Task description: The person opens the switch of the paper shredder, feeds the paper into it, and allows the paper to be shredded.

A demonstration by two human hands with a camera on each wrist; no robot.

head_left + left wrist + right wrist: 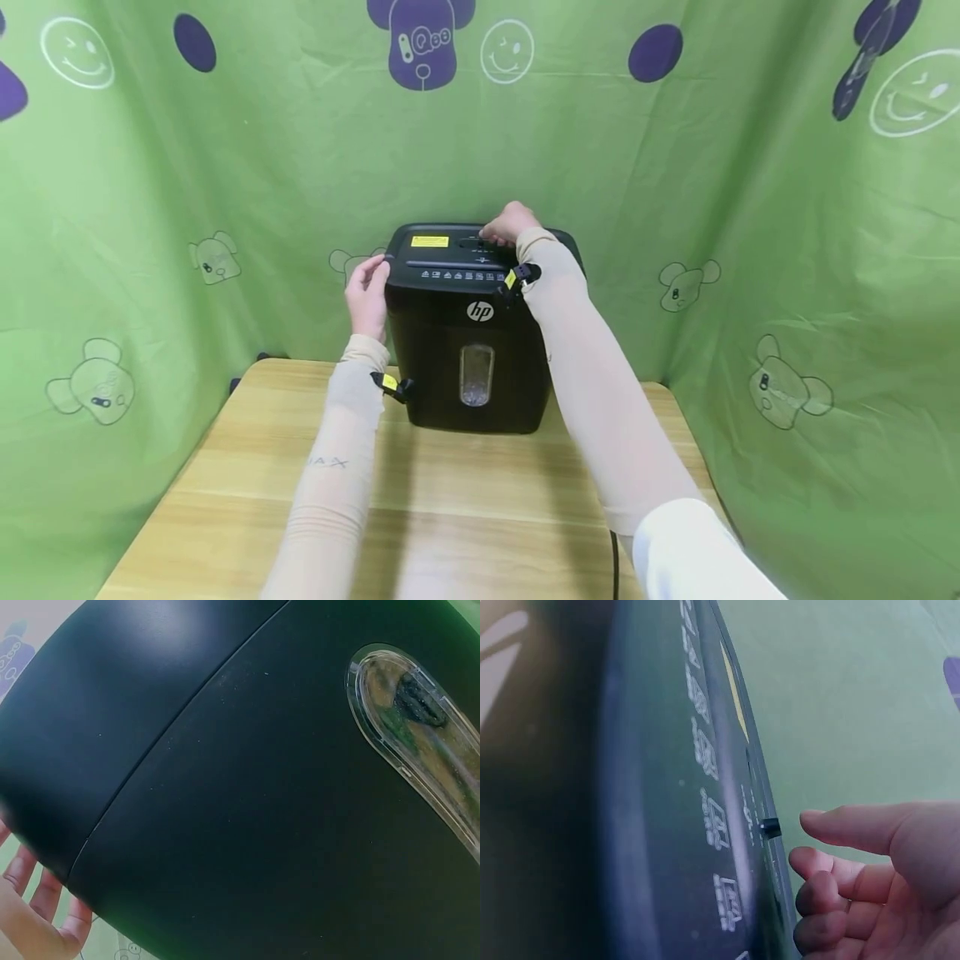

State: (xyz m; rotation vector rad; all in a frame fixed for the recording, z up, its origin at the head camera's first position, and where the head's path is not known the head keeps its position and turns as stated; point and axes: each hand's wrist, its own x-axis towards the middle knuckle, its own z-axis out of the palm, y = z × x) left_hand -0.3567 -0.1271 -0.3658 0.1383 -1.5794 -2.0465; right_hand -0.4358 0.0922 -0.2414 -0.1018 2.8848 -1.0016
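Observation:
A black paper shredder with an hp logo stands upright on the wooden table. My left hand rests against the upper left side of the shredder, its fingertips on the edge. In the left wrist view those fingers lie along the casing. Over the top panel is my right hand, close to the small black slide switch. The right wrist view shows thumb and loosely bent fingers just off the switch, with nothing between them.
The shredder's front has a clear window with scraps behind it, and its top bears a yellow label. A black cable hangs near the table's right front. Green printed curtain surrounds the table closely on three sides.

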